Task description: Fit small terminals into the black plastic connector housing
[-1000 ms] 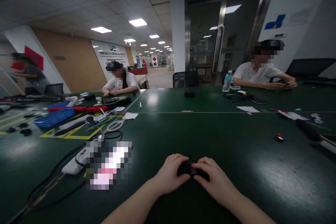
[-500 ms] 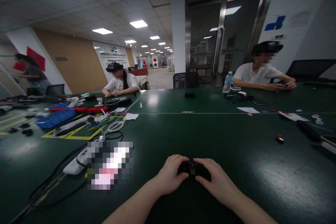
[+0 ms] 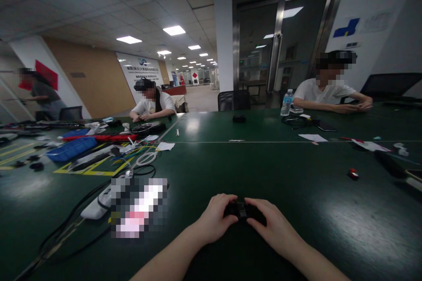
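Note:
Close to the near edge of the green table (image 3: 211,167), a small black object (image 3: 243,211) is gripped from both sides. It looks like a compact dark device with a lighter patch in its middle, but the dim light hides its exact kind. My left hand (image 3: 216,219) is closed around its left end, thumb in front and fingers behind. On the opposite end, my right hand (image 3: 273,223) holds it the same way. The fingers cover much of both ends.
A white power strip (image 3: 102,202) with black cables lies to the left, beside a blurred-out lit patch (image 3: 141,208). Farther off are a blue basket (image 3: 70,149), a small red-and-black object (image 3: 352,174), a water bottle (image 3: 286,103) and two seated people across the table.

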Demonstrator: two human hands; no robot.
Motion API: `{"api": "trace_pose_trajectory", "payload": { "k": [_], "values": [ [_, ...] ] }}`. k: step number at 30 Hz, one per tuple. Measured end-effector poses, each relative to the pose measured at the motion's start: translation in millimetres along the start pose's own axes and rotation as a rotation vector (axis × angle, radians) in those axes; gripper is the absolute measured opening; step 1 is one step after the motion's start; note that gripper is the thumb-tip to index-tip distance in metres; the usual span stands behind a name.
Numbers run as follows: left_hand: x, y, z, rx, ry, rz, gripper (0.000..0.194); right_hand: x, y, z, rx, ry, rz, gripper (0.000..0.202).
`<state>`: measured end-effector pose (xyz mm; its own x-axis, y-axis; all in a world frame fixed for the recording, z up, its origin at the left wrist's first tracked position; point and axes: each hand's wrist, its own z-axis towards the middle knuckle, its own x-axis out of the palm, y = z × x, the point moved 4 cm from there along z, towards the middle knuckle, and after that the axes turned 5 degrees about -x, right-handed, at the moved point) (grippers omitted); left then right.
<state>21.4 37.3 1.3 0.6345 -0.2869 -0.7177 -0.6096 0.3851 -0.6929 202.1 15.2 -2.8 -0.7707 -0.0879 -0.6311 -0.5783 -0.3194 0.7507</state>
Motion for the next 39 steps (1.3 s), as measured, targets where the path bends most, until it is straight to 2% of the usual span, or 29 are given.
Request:
{"api": "trace_pose_trajectory", "payload": {
  "k": [12,23,32,39],
  "values": [
    [0.5,6.0,1.2,-0.026,-0.07,-0.047,0.042,1.2,-10.5,0.7,0.028,-0.001,-0.012,0.043],
    [0.4,6.1,1.6,-0.056,-0.053,-0.065,0.034,1.6,-9.3,0.2,0.026,0.015,-0.023,0.043],
    [0.2,5.3,2.4,-0.051,-0.059,-0.071,0.03,0.4,1.3,1.3,0.051,0.09,-0.126,0.045],
    [-1.9,2.1,1.7,-0.089,-0.044,-0.08,0.029,1.4,-2.1,0.7,0.05,0.099,-0.126,0.044]
  ]
}}
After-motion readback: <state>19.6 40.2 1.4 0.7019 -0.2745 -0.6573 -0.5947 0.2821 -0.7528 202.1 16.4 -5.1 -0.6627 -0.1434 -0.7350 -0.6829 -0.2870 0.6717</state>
